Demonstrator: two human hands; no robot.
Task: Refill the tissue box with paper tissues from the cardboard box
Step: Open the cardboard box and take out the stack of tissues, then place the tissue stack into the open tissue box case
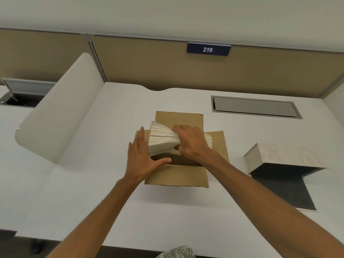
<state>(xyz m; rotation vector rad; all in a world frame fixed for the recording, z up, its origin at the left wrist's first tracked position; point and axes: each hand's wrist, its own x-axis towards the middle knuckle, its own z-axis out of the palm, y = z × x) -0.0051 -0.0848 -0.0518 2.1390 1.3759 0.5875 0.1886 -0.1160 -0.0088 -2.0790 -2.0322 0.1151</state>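
While the cardboard box (178, 175) sits in the middle of the white worktop (93, 192) with all four flaps folded outward, a thick stack of paper tissues (163, 139) is held just above its opening. What remains inside the box cannot be seen; only a dark strip of its interior shows under the stack. The right hand (189, 141) is clenched around the middle of the stack, fingers over the top and thumb underneath, so the white sheets are pinched there and fan out toward the left end. The left hand (142, 159) is released and flat, fingers stretched, its palm against the left end of the stack and its thumb lying along the box's near edge.

To the right, well apart from the cardboard box, the tissue box (279, 155) lies on the worktop, pale with a faint pattern, its bottom flap swung open toward the near side and showing a dark inner face. Nothing is visible inside it from this angle.

Farther right, a closed grey cable hatch (255, 107) is set into the worktop.
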